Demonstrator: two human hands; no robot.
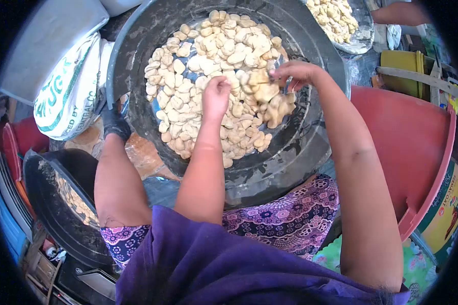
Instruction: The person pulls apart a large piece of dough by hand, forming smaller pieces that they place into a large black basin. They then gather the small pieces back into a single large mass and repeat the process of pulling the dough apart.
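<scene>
A wide black basin (269,175) holds a layer of pale, rounded, flattened pieces (188,122) that look like dough lumps or biscuits. My left hand (217,94) is over the middle of the layer, fingers curled together in a pinch; what sits at the fingertips cannot be made out. At the basin's right side, my right hand (295,75) hangs palm down with its fingers bent and apart. Right below it is a blurred cluster of browner pieces (264,91), some overlapping the fingertips in this view. Patches of the basin's bluish floor show between the pieces.
A printed white sack (68,91) stands at the left, above a black tub (61,218) with more pieces. Another tray of pieces (333,20) is at the upper right, near another person's arm (402,14). A red basin (397,147) stands close on the right.
</scene>
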